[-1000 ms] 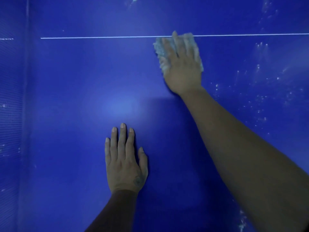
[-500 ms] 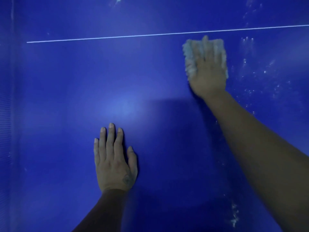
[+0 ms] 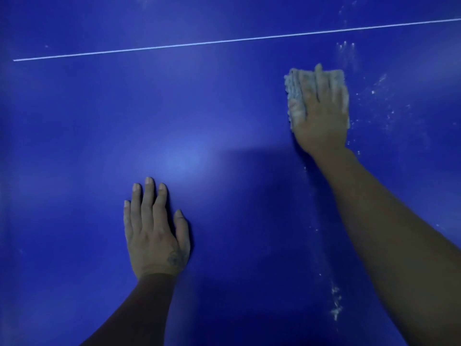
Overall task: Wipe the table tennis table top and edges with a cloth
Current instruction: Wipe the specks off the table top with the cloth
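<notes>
The blue table tennis table top (image 3: 87,133) fills the view, with a thin white line (image 3: 174,44) running across its far part. My right hand (image 3: 320,116) lies flat, palm down, on a pale fuzzy cloth (image 3: 291,93) at the upper right and presses it to the surface below the line. Only the cloth's left, top and right edges show around the fingers. My left hand (image 3: 156,231) rests flat on the table at lower centre, fingers together, holding nothing.
White dust specks (image 3: 374,96) are scattered on the table to the right of the cloth. A trail of specks (image 3: 335,303) lies near my right forearm at the lower right.
My right hand has slid the cloth to the right and toward me, away from the white line. My left hand has stayed planted on the table.
</notes>
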